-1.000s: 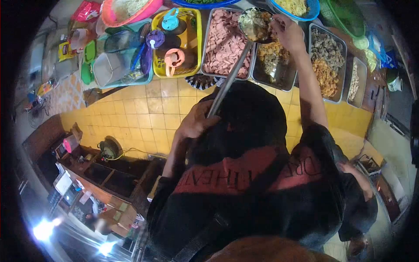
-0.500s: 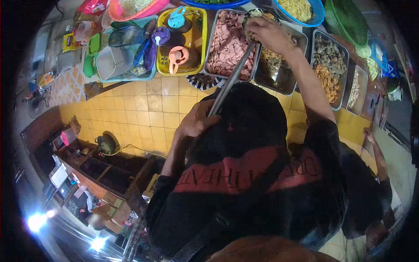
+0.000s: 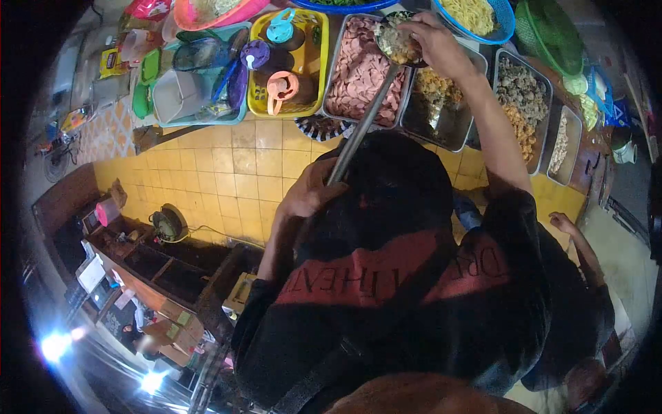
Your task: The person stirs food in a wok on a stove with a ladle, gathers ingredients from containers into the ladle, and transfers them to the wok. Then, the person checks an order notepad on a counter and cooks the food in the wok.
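My left hand [image 3: 308, 191] is wrapped around the end of a long metal handle, which slants up and right to a round ladle [image 3: 369, 116]. Mixed food [image 3: 400, 45] lies in the ladle's bowl, above the border between two metal trays. My right hand [image 3: 441, 48] reaches over the bowl's right side, fingers bent down at its rim; what they pinch, if anything, is hidden. Below the bowl, one tray holds pink sliced meat [image 3: 355, 76]. Beside it, a second tray [image 3: 448, 134] contains orange and pale crumbly food.
Another tray [image 3: 541, 90] holds grey and orange pieces; a narrow tray [image 3: 565, 145] stands right of it. A noodle basket [image 3: 507, 24] sits behind. Leftward are a yellow basket [image 3: 323, 69] with lidded jugs and a light-blue bin [image 3: 241, 114]. Another person [image 3: 572, 297] is at my right.
My right hand has shifted slightly right and up from over the bowl to its rim, exposing more food. The ladle bowl has moved slightly left. The other person's arm has lowered.
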The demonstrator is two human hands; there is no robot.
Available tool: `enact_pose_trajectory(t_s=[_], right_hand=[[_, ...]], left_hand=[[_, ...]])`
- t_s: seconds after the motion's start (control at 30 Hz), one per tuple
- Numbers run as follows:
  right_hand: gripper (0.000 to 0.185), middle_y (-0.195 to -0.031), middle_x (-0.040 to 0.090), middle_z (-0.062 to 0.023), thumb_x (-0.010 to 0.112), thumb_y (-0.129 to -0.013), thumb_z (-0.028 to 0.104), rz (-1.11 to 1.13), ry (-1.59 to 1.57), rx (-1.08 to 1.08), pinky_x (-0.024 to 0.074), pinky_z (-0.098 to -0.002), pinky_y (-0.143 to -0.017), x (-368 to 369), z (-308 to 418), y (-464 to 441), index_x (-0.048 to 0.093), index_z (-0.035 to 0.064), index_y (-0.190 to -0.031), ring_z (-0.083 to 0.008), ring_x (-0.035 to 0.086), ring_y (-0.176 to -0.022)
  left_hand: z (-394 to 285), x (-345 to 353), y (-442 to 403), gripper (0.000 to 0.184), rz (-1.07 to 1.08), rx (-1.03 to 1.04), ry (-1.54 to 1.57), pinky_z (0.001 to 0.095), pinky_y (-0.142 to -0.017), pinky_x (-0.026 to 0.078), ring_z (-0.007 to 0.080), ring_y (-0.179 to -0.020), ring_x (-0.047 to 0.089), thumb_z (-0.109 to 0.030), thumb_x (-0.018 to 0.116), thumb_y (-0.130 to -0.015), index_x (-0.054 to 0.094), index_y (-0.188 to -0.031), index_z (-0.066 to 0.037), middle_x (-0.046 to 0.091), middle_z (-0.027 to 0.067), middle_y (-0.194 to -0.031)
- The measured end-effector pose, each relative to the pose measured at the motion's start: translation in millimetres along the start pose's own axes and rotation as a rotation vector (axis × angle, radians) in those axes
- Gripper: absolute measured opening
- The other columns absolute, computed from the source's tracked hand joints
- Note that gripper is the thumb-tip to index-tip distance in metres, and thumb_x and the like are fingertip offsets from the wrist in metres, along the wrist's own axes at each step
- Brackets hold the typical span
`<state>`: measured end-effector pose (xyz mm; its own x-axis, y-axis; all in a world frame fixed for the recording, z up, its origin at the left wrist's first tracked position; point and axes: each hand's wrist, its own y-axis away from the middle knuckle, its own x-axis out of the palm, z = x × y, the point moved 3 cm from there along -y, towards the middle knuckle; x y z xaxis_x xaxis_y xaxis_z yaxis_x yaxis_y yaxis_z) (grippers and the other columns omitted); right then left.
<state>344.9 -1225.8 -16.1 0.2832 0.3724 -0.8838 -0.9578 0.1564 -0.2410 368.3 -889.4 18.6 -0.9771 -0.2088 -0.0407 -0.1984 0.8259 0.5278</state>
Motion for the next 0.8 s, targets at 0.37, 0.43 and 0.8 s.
enact_pose_trajectory(t_s=[0.37, 0.43, 0.8], right_hand=[[0.022, -0.08, 0.062, -0.0181, 0.058, -0.083, 0.018, 0.074, -0.152, 0.194, 0.0484, -0.0422, -0.071, -3, 2, -13, 0.061, 0.0065, -0.102, -0.0356, 0.06, -0.073], [0.022, -0.069, 0.061, -0.0173, 0.06, -0.083, 0.022, 0.071, -0.069, 0.122, 0.0488, -0.0428, -0.067, -3, 1, -15, 0.062, 0.007, -0.099, -0.0358, 0.06, -0.068], [0.02, -0.073, 0.061, -0.0134, 0.059, -0.085, 0.025, -0.064, 0.037, 0.036, 0.0481, -0.0403, -0.063, 21, -21, -20, 0.062, 0.0086, -0.096, -0.0295, 0.06, -0.066]], left_hand=[[-13, 3, 5, 0.027, -0.007, -0.05, 0.065, 0.0298, -0.068, 0.038, 0.0136, -0.074, 0.046, -0.019, 0.06, -0.068, 0.052, -0.087, -0.001, 0.05, 0.0023, -0.075], [-10, 2, 6, 0.026, -0.012, -0.037, 0.04, 0.0297, -0.067, 0.038, 0.0132, -0.074, 0.046, -0.019, 0.059, -0.069, 0.052, -0.086, -0.001, 0.049, 0.0019, -0.075], [0, 5, 5, 0.025, -0.138, 0.053, 0.039, 0.0285, -0.063, 0.036, 0.0125, -0.069, 0.044, -0.021, 0.06, -0.069, 0.051, -0.084, -0.003, 0.046, 0.0009, -0.072]])
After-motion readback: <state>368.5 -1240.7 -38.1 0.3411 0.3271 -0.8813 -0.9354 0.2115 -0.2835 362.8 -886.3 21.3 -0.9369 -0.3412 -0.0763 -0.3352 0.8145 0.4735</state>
